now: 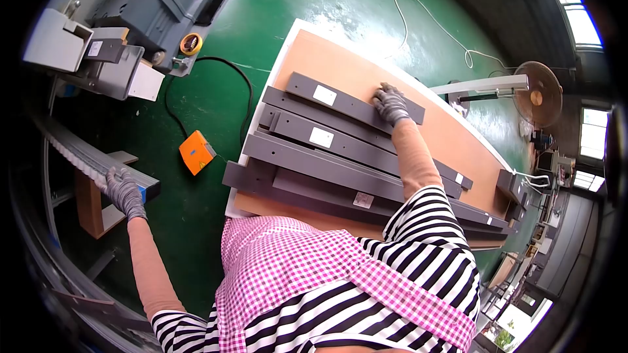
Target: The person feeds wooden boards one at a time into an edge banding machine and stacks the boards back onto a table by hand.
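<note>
My right hand (391, 104), in a grey striped glove, is on the topmost dark grey board (356, 102), with its fingers bent over the far long edge. That board carries a white label (324, 95) and lies on the far side of a stack of similar long grey boards (307, 157). Off to the left, my left hand (122, 194), gloved too, lies across the end of a grey roller track (85, 154). Its fingers are stretched over the track, beside a blue patch at the end.
The boards lie on a brown-topped table (340, 49) with a white rim. A grey machine (147, 10) stands at upper left. An orange pedal box (197, 152) with a black cable sits on the green floor. A standing fan (538, 95) is at right.
</note>
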Demonstrator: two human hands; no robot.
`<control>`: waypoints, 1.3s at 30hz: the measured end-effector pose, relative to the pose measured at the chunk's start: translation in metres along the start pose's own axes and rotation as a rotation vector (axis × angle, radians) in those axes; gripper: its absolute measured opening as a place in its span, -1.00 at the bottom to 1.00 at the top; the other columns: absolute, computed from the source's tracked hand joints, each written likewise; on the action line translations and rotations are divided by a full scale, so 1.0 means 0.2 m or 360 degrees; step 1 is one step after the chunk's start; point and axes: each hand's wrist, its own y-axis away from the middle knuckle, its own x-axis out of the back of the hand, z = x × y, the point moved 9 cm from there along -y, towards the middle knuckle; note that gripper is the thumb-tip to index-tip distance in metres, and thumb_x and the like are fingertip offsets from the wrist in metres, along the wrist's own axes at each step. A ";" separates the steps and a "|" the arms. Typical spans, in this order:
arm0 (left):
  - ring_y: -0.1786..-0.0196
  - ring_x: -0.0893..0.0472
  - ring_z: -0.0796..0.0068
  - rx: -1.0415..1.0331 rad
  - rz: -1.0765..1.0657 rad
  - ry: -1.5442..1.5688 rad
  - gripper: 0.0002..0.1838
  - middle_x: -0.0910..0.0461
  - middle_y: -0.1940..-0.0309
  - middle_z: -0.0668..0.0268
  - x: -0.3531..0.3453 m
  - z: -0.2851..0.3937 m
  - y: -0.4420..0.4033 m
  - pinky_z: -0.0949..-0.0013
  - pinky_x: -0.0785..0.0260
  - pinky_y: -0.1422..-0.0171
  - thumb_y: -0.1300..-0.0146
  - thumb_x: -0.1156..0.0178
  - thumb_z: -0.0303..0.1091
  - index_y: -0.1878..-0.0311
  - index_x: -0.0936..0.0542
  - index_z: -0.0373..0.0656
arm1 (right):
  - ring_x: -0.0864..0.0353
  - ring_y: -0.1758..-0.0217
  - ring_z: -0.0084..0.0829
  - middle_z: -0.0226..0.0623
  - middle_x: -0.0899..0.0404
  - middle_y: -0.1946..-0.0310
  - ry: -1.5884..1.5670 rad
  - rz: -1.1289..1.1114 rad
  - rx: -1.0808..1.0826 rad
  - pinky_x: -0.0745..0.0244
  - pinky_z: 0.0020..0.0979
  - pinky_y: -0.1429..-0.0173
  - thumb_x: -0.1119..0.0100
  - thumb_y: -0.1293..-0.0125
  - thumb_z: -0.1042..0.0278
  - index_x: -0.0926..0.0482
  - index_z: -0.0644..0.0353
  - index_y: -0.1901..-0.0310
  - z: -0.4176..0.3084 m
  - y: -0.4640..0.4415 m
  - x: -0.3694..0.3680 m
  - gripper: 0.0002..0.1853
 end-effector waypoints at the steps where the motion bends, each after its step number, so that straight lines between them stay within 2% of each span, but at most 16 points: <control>1: -0.39 -0.35 0.04 0.0011 -0.0005 -0.0035 -0.62 0.04 -0.50 0.06 0.01 0.01 0.01 0.20 -0.29 -0.41 -0.28 -0.21 -0.27 -0.17 -0.55 0.01 | -0.11 -0.51 -0.07 -0.25 -0.20 -0.44 0.0027 0.0012 -0.0015 0.03 0.12 -0.50 0.00 -0.35 -0.02 -0.56 -0.13 -0.12 0.09 0.05 -0.04 -0.62; 6: -0.40 -0.32 0.03 -0.0061 0.0029 -0.0073 -0.61 0.07 -0.50 -0.01 0.00 0.00 -0.01 0.19 -0.27 -0.43 -0.28 -0.20 -0.26 -0.18 -0.54 -0.03 | -0.10 -0.50 -0.04 -0.28 -0.18 -0.45 -0.0043 -0.0006 -0.0482 -0.01 0.08 -0.48 0.17 -0.42 -0.09 -0.49 -0.08 -0.22 0.57 0.38 -0.18 -0.52; 8: -0.38 -0.34 0.02 -0.0075 0.0044 -0.0061 -0.60 0.06 -0.49 -0.04 0.00 -0.01 -0.02 0.18 -0.27 -0.42 -0.28 -0.20 -0.24 -0.18 -0.54 -0.06 | -0.13 -0.48 -0.07 -0.33 -0.23 -0.41 0.0025 -0.0135 -0.0592 -0.09 0.00 -0.47 0.20 -0.43 -0.06 -0.48 -0.18 -0.22 0.67 0.54 -0.20 -0.56; 11: -0.35 -0.36 -0.01 -0.0198 0.0095 -0.0007 -0.59 0.03 -0.47 -0.07 -0.02 -0.04 -0.05 0.18 -0.27 -0.41 -0.26 -0.20 -0.21 -0.17 -0.54 -0.09 | -0.08 -0.54 -0.34 -0.45 -0.23 -0.43 0.0247 -0.0391 -0.0534 0.11 -0.15 -0.59 0.31 -0.45 -0.07 -0.44 -0.24 -0.26 0.96 0.66 -0.46 -0.54; 13: -0.34 -0.38 -0.04 -0.0272 0.0124 0.0046 -0.58 -0.01 -0.45 -0.09 -0.03 -0.01 -0.04 0.18 -0.27 -0.41 -0.24 -0.21 -0.21 -0.15 -0.55 -0.11 | -0.03 -0.57 -0.19 -0.29 -0.13 -0.49 0.0162 -0.0472 -0.1061 0.17 -0.11 -0.59 0.34 -0.43 -0.26 -0.31 -0.18 -0.39 1.05 0.74 -0.44 -0.38; 14: -0.33 -0.38 -0.05 -0.0297 0.0147 0.0069 -0.58 -0.03 -0.44 -0.11 -0.02 0.00 -0.02 0.18 -0.27 -0.41 -0.23 -0.22 -0.21 -0.15 -0.55 -0.13 | 0.01 -0.57 -0.09 -0.17 -0.11 -0.49 0.0236 -0.0425 -0.1048 0.14 -0.08 -0.58 0.30 -0.40 -0.32 -0.26 -0.13 -0.42 1.10 0.69 -0.49 -0.31; 15: -0.32 -0.39 -0.06 -0.0301 0.0160 0.0085 -0.57 -0.05 -0.44 -0.12 -0.01 0.00 -0.02 0.18 -0.27 -0.41 -0.22 -0.22 -0.21 -0.14 -0.55 -0.14 | 0.01 -0.57 -0.05 -0.11 -0.11 -0.48 0.0164 -0.0270 -0.1111 0.10 -0.07 -0.57 0.25 -0.39 -0.32 -0.26 -0.07 -0.43 0.98 0.69 -0.35 -0.29; 17: -0.31 -0.40 -0.08 -0.0291 0.0164 0.0114 -0.57 -0.09 -0.42 -0.15 0.00 0.02 0.00 0.18 -0.26 -0.40 -0.20 -0.23 -0.21 -0.13 -0.55 -0.16 | -0.09 -0.51 -0.01 -0.01 -0.18 -0.43 0.0133 0.0142 -0.0879 -0.04 -0.04 -0.52 0.04 -0.37 -0.18 -0.34 0.05 -0.36 0.81 0.51 -0.21 -0.35; 20: -0.28 -0.42 -0.11 -0.0259 0.0142 0.0159 -0.55 -0.15 -0.39 -0.19 0.02 0.04 0.02 0.19 -0.26 -0.40 -0.17 -0.25 -0.22 -0.11 -0.56 -0.19 | -0.25 -0.42 -0.01 0.03 -0.34 -0.32 -0.0157 0.0838 -0.0284 -0.13 -0.10 -0.49 -0.13 -0.34 -0.04 -0.43 0.15 -0.27 0.22 0.26 0.16 -0.42; 21: -0.30 -0.40 -0.14 -0.0256 0.0134 0.0213 -0.55 -0.09 -0.41 -0.22 0.03 0.05 0.03 0.19 -0.25 -0.42 -0.17 -0.26 -0.24 -0.11 -0.55 -0.22 | -0.30 -0.39 -0.01 0.04 -0.39 -0.28 -0.0246 0.1054 -0.0049 -0.15 -0.11 -0.48 -0.18 -0.32 0.00 -0.45 0.17 -0.25 -0.03 0.20 0.30 -0.43; 23: -0.30 -0.39 -0.17 -0.0264 0.0146 0.0276 -0.54 -0.04 -0.43 -0.25 0.03 0.05 0.03 0.19 -0.25 -0.42 -0.15 -0.27 -0.27 -0.11 -0.55 -0.25 | -0.34 -0.38 -0.04 0.03 -0.43 -0.25 -0.0588 0.1210 0.0367 -0.17 -0.11 -0.47 -0.28 -0.26 0.04 -0.46 0.18 -0.24 -0.58 0.12 0.56 -0.41; 25: -0.29 -0.40 -0.17 -0.0291 0.0173 0.0313 -0.55 -0.05 -0.42 -0.26 0.03 0.05 0.04 0.16 -0.27 -0.40 -0.13 -0.27 -0.26 -0.09 -0.56 -0.23 | -0.31 -0.40 -0.02 0.03 -0.40 -0.28 -0.0901 0.1060 0.0686 -0.17 -0.15 -0.47 -0.34 -0.20 0.03 -0.43 0.18 -0.28 -1.13 0.01 0.77 -0.33; 29: -0.25 -0.42 -0.16 -0.0374 0.0323 0.0283 -0.57 -0.12 -0.39 -0.21 0.04 0.05 0.05 0.13 -0.30 -0.37 -0.10 -0.28 -0.25 -0.04 -0.57 -0.20 | -0.31 -0.38 0.02 0.03 -0.32 -0.32 -0.0790 0.0879 0.1262 -0.22 -0.14 -0.44 -0.40 -0.10 -0.04 -0.31 0.21 -0.33 -2.17 -0.02 1.18 -0.17; 32: -0.23 -0.41 -0.13 -0.0312 0.0288 0.0296 -0.57 -0.19 -0.35 -0.15 0.06 0.06 0.08 0.10 -0.31 -0.35 -0.10 -0.27 -0.23 -0.04 -0.58 -0.18 | -0.30 -0.38 0.01 0.06 -0.29 -0.33 -0.0637 0.0747 0.1304 -0.24 -0.20 -0.43 -0.38 -0.11 -0.13 -0.23 0.33 -0.35 -2.75 -0.15 1.30 -0.07; 35: -0.25 -0.40 -0.10 -0.0290 0.0335 0.0247 -0.59 -0.16 -0.39 -0.13 0.08 0.06 0.08 0.12 -0.29 -0.37 -0.09 -0.25 -0.22 -0.01 -0.60 -0.18 | -0.25 -0.42 0.00 0.08 -0.23 -0.38 -0.0416 0.0557 0.1274 -0.22 -0.20 -0.45 -0.37 -0.11 -0.16 -0.18 0.29 -0.39 -3.12 -0.26 1.31 -0.03; 39: -0.27 -0.37 -0.06 -0.0174 0.0297 0.0255 -0.57 -0.12 -0.43 -0.10 0.07 0.05 0.09 0.14 -0.27 -0.39 -0.10 -0.23 -0.20 -0.04 -0.60 -0.18 | -0.45 -0.23 0.02 0.08 -0.46 -0.14 -0.0398 0.0603 0.1408 -0.34 -0.12 -0.31 -0.40 -0.06 0.00 -0.34 0.22 -0.26 -3.18 -0.53 1.13 -0.22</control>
